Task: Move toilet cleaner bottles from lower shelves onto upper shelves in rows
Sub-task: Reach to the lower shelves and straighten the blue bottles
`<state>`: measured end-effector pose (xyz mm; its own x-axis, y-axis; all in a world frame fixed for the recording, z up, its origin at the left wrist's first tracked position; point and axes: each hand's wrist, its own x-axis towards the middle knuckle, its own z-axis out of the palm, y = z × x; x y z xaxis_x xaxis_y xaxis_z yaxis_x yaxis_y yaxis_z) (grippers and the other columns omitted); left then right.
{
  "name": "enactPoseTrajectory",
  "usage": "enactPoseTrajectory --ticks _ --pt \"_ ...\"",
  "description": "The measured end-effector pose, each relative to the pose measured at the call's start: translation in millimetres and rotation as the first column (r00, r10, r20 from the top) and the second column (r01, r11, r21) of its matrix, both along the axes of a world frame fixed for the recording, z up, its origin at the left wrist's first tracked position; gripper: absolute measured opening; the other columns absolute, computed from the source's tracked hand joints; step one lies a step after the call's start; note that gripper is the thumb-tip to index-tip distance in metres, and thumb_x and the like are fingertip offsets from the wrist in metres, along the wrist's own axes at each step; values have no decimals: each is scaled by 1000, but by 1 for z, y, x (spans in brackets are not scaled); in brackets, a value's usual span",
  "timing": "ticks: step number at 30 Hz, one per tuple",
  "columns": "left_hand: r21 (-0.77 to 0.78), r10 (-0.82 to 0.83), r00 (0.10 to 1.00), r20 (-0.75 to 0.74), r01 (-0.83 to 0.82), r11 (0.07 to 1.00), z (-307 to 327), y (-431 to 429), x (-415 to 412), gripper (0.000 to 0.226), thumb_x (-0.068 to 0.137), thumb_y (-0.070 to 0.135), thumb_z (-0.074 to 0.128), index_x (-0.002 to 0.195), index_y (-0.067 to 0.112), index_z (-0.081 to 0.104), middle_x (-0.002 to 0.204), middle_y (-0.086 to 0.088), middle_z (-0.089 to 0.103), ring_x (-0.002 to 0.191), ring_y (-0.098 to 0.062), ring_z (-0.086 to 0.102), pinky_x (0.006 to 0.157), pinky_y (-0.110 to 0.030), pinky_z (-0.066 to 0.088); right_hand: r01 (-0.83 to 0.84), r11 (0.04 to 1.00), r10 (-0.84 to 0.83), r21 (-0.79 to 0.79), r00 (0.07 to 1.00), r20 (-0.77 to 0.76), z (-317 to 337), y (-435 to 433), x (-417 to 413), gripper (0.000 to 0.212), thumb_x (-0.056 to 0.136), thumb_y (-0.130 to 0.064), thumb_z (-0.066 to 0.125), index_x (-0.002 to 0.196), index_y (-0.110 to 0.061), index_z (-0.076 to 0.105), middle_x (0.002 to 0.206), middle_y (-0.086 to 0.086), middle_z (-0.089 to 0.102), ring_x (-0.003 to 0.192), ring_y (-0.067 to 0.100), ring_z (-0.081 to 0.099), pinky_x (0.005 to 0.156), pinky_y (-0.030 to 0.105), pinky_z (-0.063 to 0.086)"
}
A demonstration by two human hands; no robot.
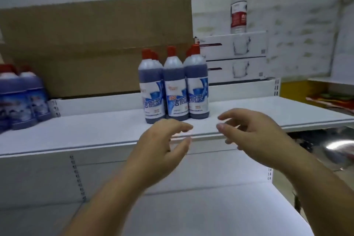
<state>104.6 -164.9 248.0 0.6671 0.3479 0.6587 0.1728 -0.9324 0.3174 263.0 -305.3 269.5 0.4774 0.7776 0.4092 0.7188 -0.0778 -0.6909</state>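
Several toilet cleaner bottles (pixel 175 86) with blue liquid and red caps stand upright in a tight group on the white upper shelf (pixel 92 132), three in front and more behind them. A second cluster of the same bottles (pixel 21 99) stands at the shelf's left end, blurred. My left hand (pixel 162 145) hovers in front of the shelf's front edge, just below the group, fingers apart and holding nothing. My right hand (pixel 254 130) hangs to the right of it, also empty with fingers spread. Neither hand touches a bottle.
A large cardboard box (pixel 95 44) stands behind the bottles. Two white boxes (pixel 233 55) are stacked at the back right with a clear water bottle (pixel 238 5) on top. A white lower shelf (pixel 191 212) lies below. Metal pans (pixel 337 149) sit at the right.
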Motion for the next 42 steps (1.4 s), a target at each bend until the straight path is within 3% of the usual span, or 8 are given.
enactPoseTrajectory --ticks 6,9,11,17,25,35,38,42 --pt "-30 219 912 347 -222 975 37 68 24 70 74 29 77 134 20 42 144 0 34 129 -13 30 108 -35 36 139 974 -110 176 980 -164 32 92 13 78 80 -35 70 142 -27 24 140 0 45 111 14 50 86 33 46" --pt "-288 383 890 248 -310 906 49 106 44 121 56 49 83 146 31 5 157 5 -8 145 -21 0 115 -47 19 171 980 -137 102 950 -279 35 134 26 114 67 -34 82 148 -23 2 147 5 38 128 24 45 101 41 41" --pt "-461 363 914 181 -247 852 47 123 58 136 49 50 86 146 34 -7 158 2 -10 145 -24 4 113 -47 21 164 981 -123 102 939 -322 30 154 31 125 62 -32 86 147 -26 -5 145 5 40 128 24 45 105 43 41" --pt "-561 126 927 353 102 822 30 146 74 113 59 29 87 140 41 9 137 8 46 122 -15 50 98 -40 46 202 965 -138 169 934 -329 17 173 36 108 65 -25 84 143 -29 9 138 0 44 118 18 48 100 39 43" --pt "-648 49 903 427 267 714 31 138 72 101 64 13 84 138 37 19 109 16 50 103 -8 52 79 -24 46 196 974 -159 111 947 -280 19 169 35 107 67 -31 82 142 -29 5 138 0 44 124 21 48 102 42 43" --pt "-699 108 902 417 243 672 34 138 72 76 79 26 71 138 32 23 112 12 52 91 -4 55 75 -21 47 88 991 -45 104 931 -363 22 165 41 100 73 -31 76 144 -31 5 138 -1 44 124 22 48 104 44 42" --pt "-822 143 897 419 307 480 41 144 69 53 88 58 43 134 34 35 121 7 58 97 -11 58 85 -35 47 81 989 -5 124 854 -520 33 160 59 83 77 -62 50 146 -35 11 147 2 39 132 27 41 108 51 34" --pt "-863 201 876 440 350 364 60 162 65 55 92 63 26 127 29 49 128 9 56 118 -16 50 103 -42 34 123 978 47 167 653 -756 44 174 91 77 81 -76 27 136 -24 42 142 7 47 129 32 45 106 56 35"
